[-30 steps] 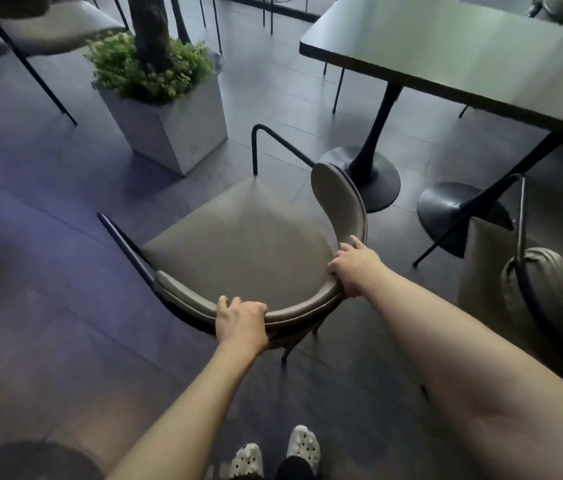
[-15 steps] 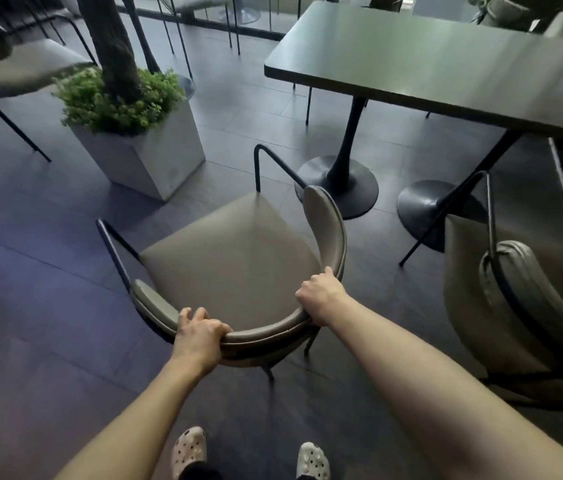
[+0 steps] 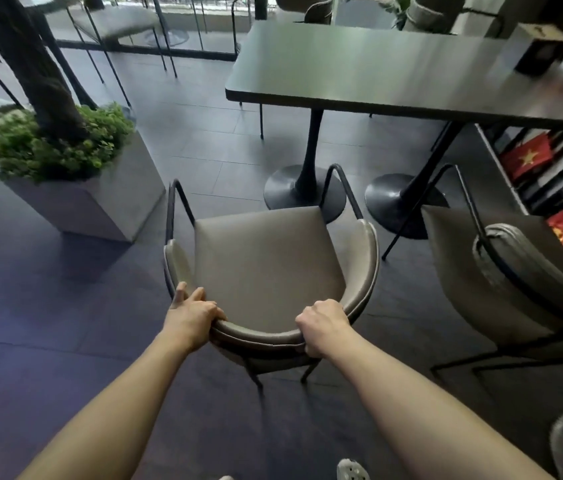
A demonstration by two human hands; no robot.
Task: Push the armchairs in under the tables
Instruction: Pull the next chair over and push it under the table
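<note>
At the centre of the head view, we see the armchair (image 3: 266,268) standing on the dark tiled floor (image 3: 48,341), its open front turned toward the table (image 3: 394,71). We note that the seat is not under the tabletop; its front edge lies just short of the nearer round pedestal base (image 3: 280,195), and the two black armrest tubes rise on either side of that base. Our left hand (image 3: 192,315) is curled over the left part of the curved backrest, fingers wrapped on the padded rim, thumb side lying along it. Our right hand (image 3: 321,327) is closed in a fist-like grip on the right part of the same backrest. Both forearms reach out straight from the bottom of the frame. To the right, a second armchair (image 3: 501,278) sits apart from the first, angled, beside the table's second pedestal base (image 3: 391,199). To the left, a concrete planter (image 3: 100,202) with green foliage and a dark trunk stands near the held chair, not touching it. One pale shoe (image 3: 352,471) shows at the bottom edge.
</note>
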